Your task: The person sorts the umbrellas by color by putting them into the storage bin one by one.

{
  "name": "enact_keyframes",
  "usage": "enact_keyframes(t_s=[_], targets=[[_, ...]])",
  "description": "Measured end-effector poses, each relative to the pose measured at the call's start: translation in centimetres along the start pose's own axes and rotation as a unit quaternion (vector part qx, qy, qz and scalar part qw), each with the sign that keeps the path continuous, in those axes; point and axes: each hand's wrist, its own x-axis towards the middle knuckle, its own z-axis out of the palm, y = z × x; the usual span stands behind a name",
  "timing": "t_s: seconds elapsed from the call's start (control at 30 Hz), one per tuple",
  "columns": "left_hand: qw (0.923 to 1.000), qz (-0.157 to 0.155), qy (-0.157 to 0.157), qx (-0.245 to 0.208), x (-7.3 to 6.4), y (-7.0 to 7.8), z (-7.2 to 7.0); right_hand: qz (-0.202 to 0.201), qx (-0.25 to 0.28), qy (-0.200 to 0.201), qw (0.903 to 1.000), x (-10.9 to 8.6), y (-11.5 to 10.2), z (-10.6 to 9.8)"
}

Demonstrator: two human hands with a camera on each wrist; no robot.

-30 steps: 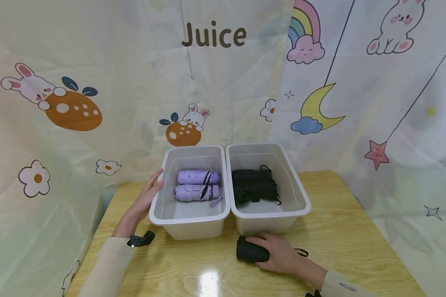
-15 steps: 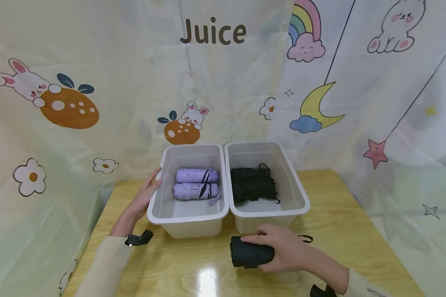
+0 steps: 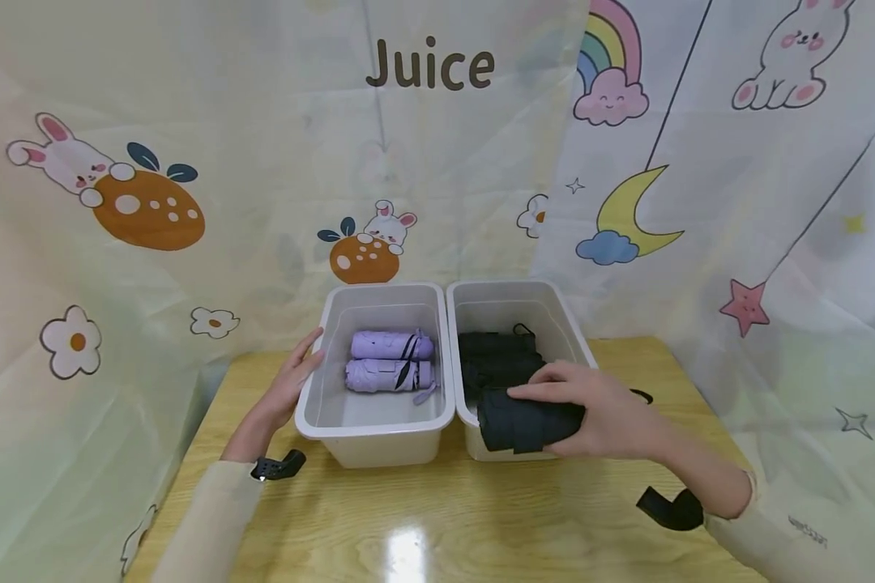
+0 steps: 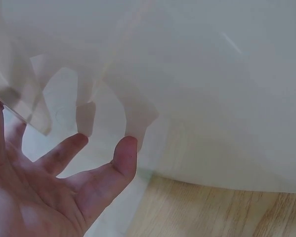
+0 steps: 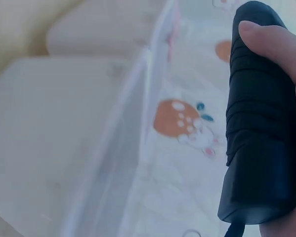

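My right hand (image 3: 608,413) grips a folded black umbrella (image 3: 525,419) over the front rim of the right-hand white bin (image 3: 506,284). In the right wrist view the thumb lies along this umbrella (image 5: 261,113), its strap hanging from one end. Inside that bin lie two more black folded umbrellas (image 3: 492,343), partly covered by the held one. The left-hand white bin (image 3: 375,431) holds two lilac folded umbrellas (image 3: 390,376) side by side. My left hand (image 3: 292,387) touches this bin's left side, fingers spread and loosely bent against the wall in the left wrist view.
Both bins stand side by side on a wooden table (image 3: 321,526). Close behind them hangs a pale cloth (image 3: 262,194) printed with cartoons, which also runs along both sides. Light glares off the table at the front.
My right hand has lifted the black umbrella from the table in front of the right bin, up and forward over its front rim. My left hand has stayed at the left bin.
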Motion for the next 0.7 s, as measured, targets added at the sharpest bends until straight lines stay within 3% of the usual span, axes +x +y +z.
enact_keyframes(t_s=[0.2,0.3,0.7], targets=[[0.9999,0.003,0.002,-0.010,-0.1,-0.1,0.1,0.032,-0.008,-0.016,0.9993,2.3,2.5,-2.5],[0.9999,0.002,0.001,-0.010,0.1,-0.1,0.1,0.039,0.014,-0.022,0.9989,3.5,4.0,-3.0],[0.9999,-0.012,0.010,0.002,0.3,0.0,0.0,0.090,0.105,-0.032,0.9898,7.1,10.4,-1.9]])
